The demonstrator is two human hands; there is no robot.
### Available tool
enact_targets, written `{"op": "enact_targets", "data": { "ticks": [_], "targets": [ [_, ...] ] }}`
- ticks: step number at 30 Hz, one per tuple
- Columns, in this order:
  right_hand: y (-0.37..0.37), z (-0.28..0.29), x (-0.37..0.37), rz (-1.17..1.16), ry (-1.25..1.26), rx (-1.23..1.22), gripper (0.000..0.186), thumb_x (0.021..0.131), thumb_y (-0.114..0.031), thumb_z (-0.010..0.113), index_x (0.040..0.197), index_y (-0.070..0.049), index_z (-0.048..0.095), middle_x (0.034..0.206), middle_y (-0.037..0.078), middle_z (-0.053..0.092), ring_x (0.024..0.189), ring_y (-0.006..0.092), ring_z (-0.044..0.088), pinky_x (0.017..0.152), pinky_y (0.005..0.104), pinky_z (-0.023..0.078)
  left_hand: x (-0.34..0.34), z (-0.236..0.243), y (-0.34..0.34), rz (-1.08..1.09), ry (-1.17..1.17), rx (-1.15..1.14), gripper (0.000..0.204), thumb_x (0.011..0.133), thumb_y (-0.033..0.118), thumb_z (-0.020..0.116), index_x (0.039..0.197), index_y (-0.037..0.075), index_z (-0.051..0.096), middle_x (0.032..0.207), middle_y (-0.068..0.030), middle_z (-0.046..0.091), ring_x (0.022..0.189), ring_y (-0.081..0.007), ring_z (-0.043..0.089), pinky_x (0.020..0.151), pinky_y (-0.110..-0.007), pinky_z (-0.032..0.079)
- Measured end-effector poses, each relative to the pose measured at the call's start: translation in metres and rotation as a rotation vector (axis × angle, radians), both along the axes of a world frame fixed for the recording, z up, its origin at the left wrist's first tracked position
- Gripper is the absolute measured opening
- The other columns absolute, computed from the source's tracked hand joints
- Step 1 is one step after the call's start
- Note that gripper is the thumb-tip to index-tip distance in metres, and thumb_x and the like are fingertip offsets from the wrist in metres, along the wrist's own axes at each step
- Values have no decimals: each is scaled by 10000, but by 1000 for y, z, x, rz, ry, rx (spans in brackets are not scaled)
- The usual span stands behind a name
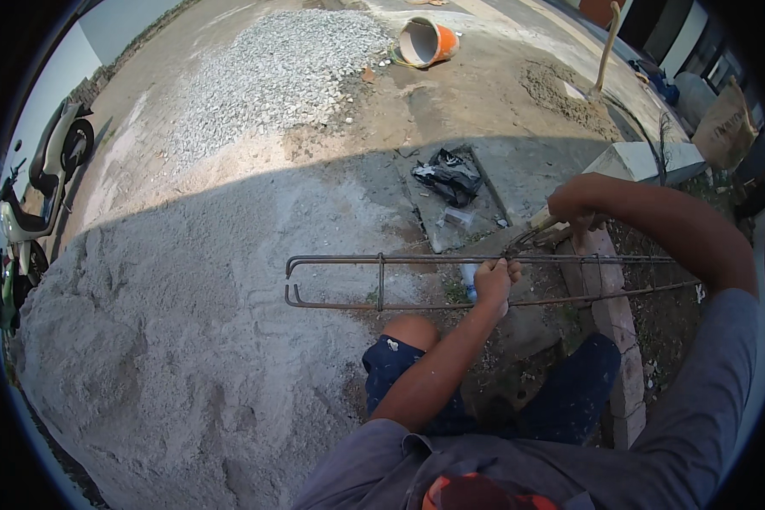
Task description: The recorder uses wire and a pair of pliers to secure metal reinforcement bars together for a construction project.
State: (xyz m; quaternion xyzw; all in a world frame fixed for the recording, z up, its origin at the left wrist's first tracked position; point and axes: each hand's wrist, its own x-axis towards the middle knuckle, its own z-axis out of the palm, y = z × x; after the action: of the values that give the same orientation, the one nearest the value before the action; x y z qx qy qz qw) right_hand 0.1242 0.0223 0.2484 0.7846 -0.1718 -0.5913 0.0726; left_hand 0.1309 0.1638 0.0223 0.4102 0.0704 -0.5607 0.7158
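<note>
A long, narrow rebar cage (336, 257) lies across in front of me, its bar ends bent into hooks at the left. A square stirrup (381, 282) crosses the bars near that end. My left hand (496, 285) is closed at the upper bar, fingers curled around the place where a crosspiece meets it; exactly what they pinch is hidden. My right hand (575, 211) comes over from the right, closed on the handles of metal pincers (531, 235). The jaws of the pincers sit at the same joint, right above my left fingers.
A large sand heap (161, 340) fills the left side. Beyond are a gravel pile (263, 72), an orange bucket (440, 44) on its side and a black plastic bag (452, 177). A motorbike (49, 174) stands far left. A row of blocks (625, 365) runs under the cage.
</note>
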Motion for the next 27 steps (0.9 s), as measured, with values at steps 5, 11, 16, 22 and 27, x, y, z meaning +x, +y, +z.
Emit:
{"op": "enact_targets", "data": {
  "ticks": [5,11,16,22,27],
  "targets": [
    [15,3,-14,628,-341,-75,358,807,-253,666,1058,-5,609,791,86,657,803,235,665,677,393,510,7,-2,0,-50,-38,-22,153,978,95,460,1034,-31,527,953,-128,641,769,-164,630,655,-277,538],
    [-11,-4,-34,1228,-1008,27,385,762,-242,646,1078,-26,602,949,81,639,955,200,584,864,363,414,3,1,-2,-30,-31,-6,148,978,88,461,1011,-34,538,925,-124,647,736,-161,628,629,-272,527],
    [4,5,-11,190,-156,28,466,813,-353,669,1027,58,615,832,147,651,755,308,658,676,456,522,3,-4,1,-31,-51,-11,144,978,88,460,1007,-30,536,917,-128,648,710,-161,624,620,-275,527],
    [-24,4,-18,-797,37,258,575,885,-488,610,1022,70,631,826,216,665,736,319,682,685,421,578,0,2,0,-33,-16,11,157,982,86,450,1004,-38,544,906,-128,646,723,-161,630,610,-275,524],
    [-9,16,3,-578,-33,57,531,754,-338,789,1101,27,622,869,211,689,794,326,700,698,400,576,14,9,3,-60,-91,7,140,960,29,453,1052,-65,503,963,-160,624,808,-199,639,647,-282,541]
  ]
}}
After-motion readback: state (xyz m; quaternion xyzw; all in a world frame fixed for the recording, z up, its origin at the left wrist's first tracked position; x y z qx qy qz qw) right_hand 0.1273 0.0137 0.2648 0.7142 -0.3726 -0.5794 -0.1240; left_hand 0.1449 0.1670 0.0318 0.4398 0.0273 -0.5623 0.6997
